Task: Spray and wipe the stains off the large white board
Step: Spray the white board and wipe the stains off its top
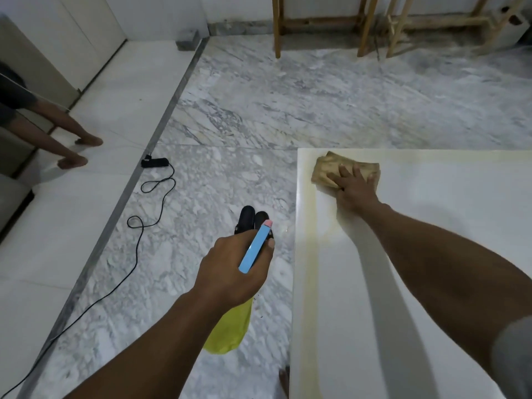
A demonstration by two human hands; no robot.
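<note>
Board (431,226) lies flat, right half of the scene, with marble floor (244,110) to its left and beyond it. A yellowish stain (309,269) runs in a band along the board's left edge, from near to far.

Right hand (355,185): fingers straight and spread, pressing a tan cloth (328,168) flat on the board's far left corner. It holds nothing in a curl.

Left hand (236,272): fingers wrapped round the neck of a bottle (230,329), blue spray head up. It hangs over the floor, just left of the board.

Risks, as judged:
- The cloth sits close to the corner. A stroke left or far could carry it off the edge.
- The nozzle looks aimed over the floor, not the board. A squeeze now would likely wet the marble and make it slick.
- A black cable (149,226) loops on the floor to the left, near enough that spray could reach it, and a foot could catch it.
- Weight through the right arm might slide the board on smooth stone.
- One damp cloth may smear the band rather than lift it.

Containers: the bottle only. The body is yellow-green and mostly hidden behind the wrist; I cannot tell the fill level.
</note>
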